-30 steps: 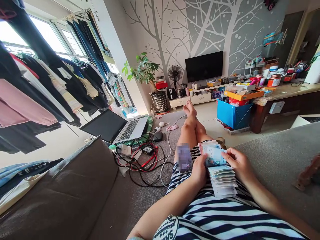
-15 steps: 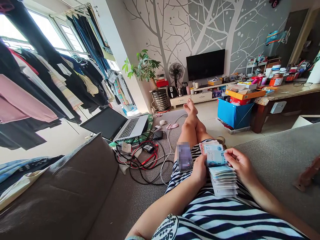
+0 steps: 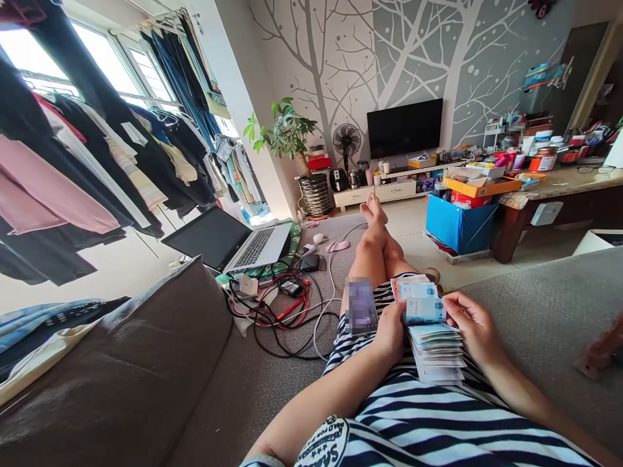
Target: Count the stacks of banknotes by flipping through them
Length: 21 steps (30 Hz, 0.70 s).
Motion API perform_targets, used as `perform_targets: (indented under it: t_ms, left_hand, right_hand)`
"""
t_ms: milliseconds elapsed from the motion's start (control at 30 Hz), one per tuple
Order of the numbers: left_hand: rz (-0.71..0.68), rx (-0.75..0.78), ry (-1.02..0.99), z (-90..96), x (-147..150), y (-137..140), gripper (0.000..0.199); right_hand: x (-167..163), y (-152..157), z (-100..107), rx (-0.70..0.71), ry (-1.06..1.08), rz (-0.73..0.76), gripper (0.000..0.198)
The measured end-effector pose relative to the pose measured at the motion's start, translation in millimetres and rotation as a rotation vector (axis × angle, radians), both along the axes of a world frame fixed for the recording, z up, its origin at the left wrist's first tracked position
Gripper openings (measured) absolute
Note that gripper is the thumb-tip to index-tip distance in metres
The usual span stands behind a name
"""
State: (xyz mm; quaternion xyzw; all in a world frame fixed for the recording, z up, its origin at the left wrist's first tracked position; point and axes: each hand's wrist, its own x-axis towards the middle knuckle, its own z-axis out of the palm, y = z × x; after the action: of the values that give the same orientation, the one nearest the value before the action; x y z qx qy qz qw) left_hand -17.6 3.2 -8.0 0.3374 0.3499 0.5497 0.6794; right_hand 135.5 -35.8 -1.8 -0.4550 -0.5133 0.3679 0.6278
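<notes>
Our right hand (image 3: 471, 324) has peeled another pale blue-green banknote (image 3: 424, 311) flatter, pinching its edge; our left hand (image 3: 389, 331) stays clamped on the fanned paper wad (image 3: 435, 353) — counting continues.

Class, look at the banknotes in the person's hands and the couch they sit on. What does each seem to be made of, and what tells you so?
Banknotes: thin printed paper, matte; they fan in flat flexible layers between the left hand and right hand. Whether paper or polymer cannot be told.
Couch: grey woven fabric, by its dull, finely textured surface.
</notes>
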Motion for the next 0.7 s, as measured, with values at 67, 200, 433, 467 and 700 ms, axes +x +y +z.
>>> perform_targets:
  t_ms: [67, 200, 433, 467, 700]
  left_hand:
    - [0.008, -0.003, 0.011, -0.3, 0.0, 0.3, 0.022]
    - [0.01, -0.012, 0.031, -1.7, 0.6, 1.8, 0.023]
    - [-0.012, -0.041, -0.01, -5.1, 1.8, 4.1, 0.023]
    - [-0.023, -0.045, -0.026, -4.9, 1.8, 3.5, 0.024]
    - [-0.022, -0.048, -0.086, 2.0, 1.5, -4.0, 0.021]
  right_hand:
    - [0.4, 0.5, -1.0, 0.012, -0.004, 0.0, 0.045]
    - [2.6, 2.1, -2.7, 0.029, -0.012, 0.01, 0.043]
    - [5.1, 3.0, -3.8, 0.041, -0.022, -0.009, 0.041]
    - [4.7, 2.6, -3.5, 0.044, -0.024, -0.008, 0.041]
    - [2.7, 0.8, 0.1, 0.115, 0.004, 0.057, 0.046]
